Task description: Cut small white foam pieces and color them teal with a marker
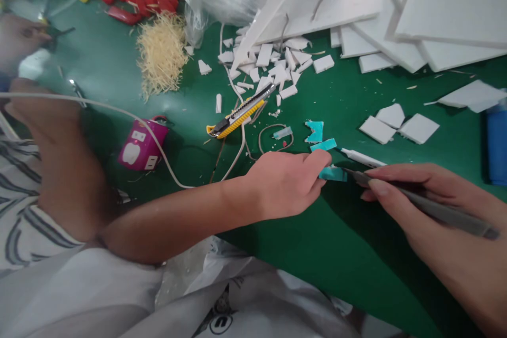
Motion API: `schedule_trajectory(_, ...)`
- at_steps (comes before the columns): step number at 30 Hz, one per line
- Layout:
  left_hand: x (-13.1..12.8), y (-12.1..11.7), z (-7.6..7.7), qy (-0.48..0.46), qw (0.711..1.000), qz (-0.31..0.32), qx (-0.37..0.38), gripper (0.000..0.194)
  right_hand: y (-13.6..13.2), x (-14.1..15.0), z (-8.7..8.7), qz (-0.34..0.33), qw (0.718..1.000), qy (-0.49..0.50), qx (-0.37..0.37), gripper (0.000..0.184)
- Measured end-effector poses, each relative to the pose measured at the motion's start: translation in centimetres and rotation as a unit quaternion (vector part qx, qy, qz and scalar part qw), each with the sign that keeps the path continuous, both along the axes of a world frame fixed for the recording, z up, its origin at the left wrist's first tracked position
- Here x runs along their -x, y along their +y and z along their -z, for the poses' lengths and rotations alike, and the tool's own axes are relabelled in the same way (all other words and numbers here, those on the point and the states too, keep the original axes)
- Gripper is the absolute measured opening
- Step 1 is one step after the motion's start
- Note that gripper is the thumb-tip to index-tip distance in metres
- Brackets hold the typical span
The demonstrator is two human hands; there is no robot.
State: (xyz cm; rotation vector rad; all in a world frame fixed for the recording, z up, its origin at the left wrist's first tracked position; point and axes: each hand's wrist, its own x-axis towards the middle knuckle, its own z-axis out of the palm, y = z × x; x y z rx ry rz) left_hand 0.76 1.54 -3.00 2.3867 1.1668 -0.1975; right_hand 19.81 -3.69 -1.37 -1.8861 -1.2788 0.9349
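Observation:
My left hand point(289, 182) pinches a small turquoise piece point(333, 174) between thumb and fingers, a little above the green table. In my right hand point(420, 195) is a dark grey pen-shaped tool point(439, 206), its thin tip at the right end of that piece. Whether the tip is a nib or a blade I cannot tell. Just beyond my fingers lie a turquoise strip point(324, 144) and a notched turquoise scrap point(315, 131). A white pen-like stick point(362, 157) rests behind my right fingers, partly hidden by them.
A yellow utility knife point(240, 115) lies near white foam scraps point(277, 66). White foam boards point(455, 5) are stacked at back right. A purple power adapter point(143, 143), white cable point(106, 105) and toothpick pile point(163, 55) are on the left, beside another person's arm point(59, 148).

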Motion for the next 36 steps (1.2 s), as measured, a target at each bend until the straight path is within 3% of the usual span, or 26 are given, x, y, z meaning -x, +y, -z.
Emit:
schedule_trajectory(18,-0.03,0.02,-0.26,0.012,1.000,0.002,0.006,0.030,-0.03,0.10,0.39,-0.020,0.999,-0.038,-0.010,0.009)
schedule_trajectory(29,0.00,-0.09,0.01,0.006,1.000,-0.001,-0.008,0.026,-0.11,-0.43,0.27,-0.086,0.994,-0.063,-0.003,0.011)
schedule_trajectory(36,0.03,0.06,-0.21,0.007,1.000,0.003,0.005,0.026,-0.16,-0.22,0.01,-0.052,0.998,-0.045,-0.014,0.011)
